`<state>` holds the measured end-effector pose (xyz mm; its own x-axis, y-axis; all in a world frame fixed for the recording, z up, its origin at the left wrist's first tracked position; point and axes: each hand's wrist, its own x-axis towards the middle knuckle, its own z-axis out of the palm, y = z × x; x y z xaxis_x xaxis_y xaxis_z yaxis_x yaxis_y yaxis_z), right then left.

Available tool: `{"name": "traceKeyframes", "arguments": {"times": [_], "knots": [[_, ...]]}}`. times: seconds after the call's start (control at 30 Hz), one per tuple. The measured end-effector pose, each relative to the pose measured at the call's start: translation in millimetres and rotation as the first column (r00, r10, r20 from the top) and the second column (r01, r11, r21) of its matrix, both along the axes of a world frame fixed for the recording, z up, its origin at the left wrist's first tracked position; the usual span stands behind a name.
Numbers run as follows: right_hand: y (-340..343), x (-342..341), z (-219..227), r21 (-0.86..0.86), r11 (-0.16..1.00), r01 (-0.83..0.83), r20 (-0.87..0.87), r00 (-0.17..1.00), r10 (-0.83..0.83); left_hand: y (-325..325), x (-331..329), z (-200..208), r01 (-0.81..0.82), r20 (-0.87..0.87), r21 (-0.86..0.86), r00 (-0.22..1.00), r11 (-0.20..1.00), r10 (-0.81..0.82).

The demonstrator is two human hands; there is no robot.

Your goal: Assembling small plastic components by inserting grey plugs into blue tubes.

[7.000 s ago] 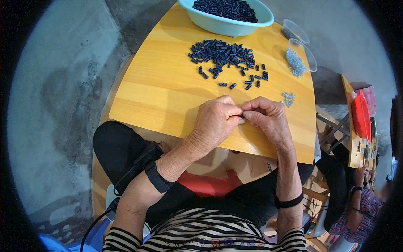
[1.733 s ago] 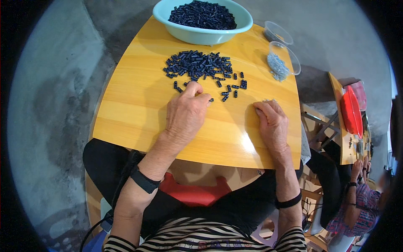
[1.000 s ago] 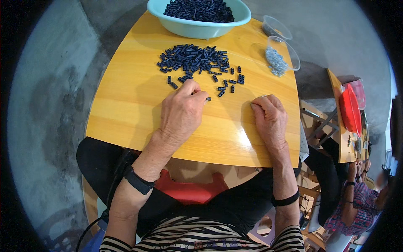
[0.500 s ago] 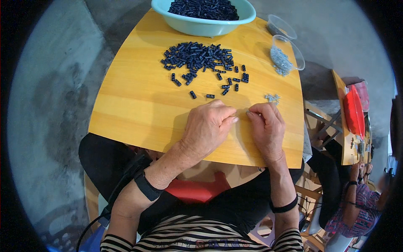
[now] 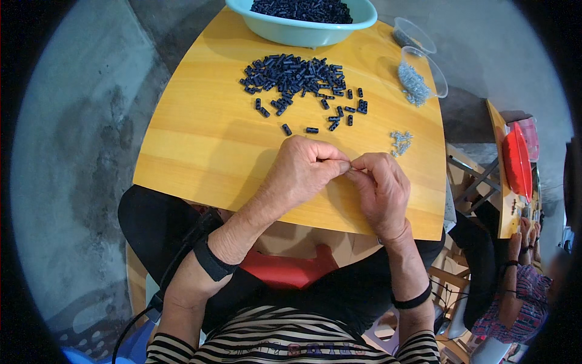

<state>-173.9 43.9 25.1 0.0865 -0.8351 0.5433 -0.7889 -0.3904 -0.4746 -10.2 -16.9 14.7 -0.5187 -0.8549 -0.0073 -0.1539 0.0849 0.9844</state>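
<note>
Held together fingertip to fingertip over the yellow wooden table (image 5: 200, 145), just in from its near edge and right of the middle: left hand (image 5: 303, 170) and right hand (image 5: 383, 189). Both drawn into a narrow pinch, thumb against bent forefinger, backs upward. Cannot tell the thing between the fingertips, too small and mostly covered. Around the left wrist, a broad black strap (image 5: 212, 259); around the right, a thin black band (image 5: 413, 296).

Just beyond the left hand, toward the table's far edge, two loose black pieces (image 5: 312, 130), short and pierced with holes. Beyond the right hand, near the right edge, a small heap of silvery pins (image 5: 401, 143). Farther in, a spread pile of the same black pieces (image 5: 291, 76), with stragglers toward the right.

At the far edge, a pale blue basin (image 5: 303, 36) full of black pieces. By the far right corner, two clear tubs, the nearer tub (image 5: 444, 82) with more silvery pins inside.

Below the near edge, a red seat (image 5: 288, 270) between black-trousered legs. Well off to the right, a second table (image 5: 508, 224) with a red vessel (image 5: 517, 164), and beside it another person in a patterned top (image 5: 521, 297).
</note>
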Motion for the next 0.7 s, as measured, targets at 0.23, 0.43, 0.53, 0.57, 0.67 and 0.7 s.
{"name": "traceKeyframes", "arguments": {"times": [0.23,0.43,0.53,0.57,0.67,0.7], "knots": [[5.7,-5.9,-1.9,0.163,0.986,-0.032,0.149,0.989,0.007,1.0,0.4,-0.7,-0.021,-0.028,-0.017,0.999,1.0,0.021],[5.8,-5.8,-1.6,0.172,0.985,-0.008,0.14,0.99,-0.017,3.2,-2.6,-1.3,-0.002,0.038,-0.116,0.999,0.993,0.006],[5.2,-5.7,-2.7,0.15,0.988,-0.046,0.123,0.992,0.028,3.9,-4.1,-3.2,-0.004,0.071,-0.204,0.997,0.979,0.019],[5.1,-5.7,-3.4,0.152,0.988,-0.038,0.108,0.994,0.022,4.0,-4.4,-3.8,-0.004,0.086,-0.233,0.996,0.972,0.024],[4.8,-7.3,-3.2,0.157,0.987,-0.041,0.074,0.997,0.03,3.8,-4.6,-0.6,0.022,0.118,-0.22,0.993,0.975,0.005],[4.8,-7.4,-2.8,0.156,0.986,-0.054,0.057,0.997,0.046,2.7,-4.2,-1.7,0.021,0.118,-0.219,0.993,0.976,0.005]]}}
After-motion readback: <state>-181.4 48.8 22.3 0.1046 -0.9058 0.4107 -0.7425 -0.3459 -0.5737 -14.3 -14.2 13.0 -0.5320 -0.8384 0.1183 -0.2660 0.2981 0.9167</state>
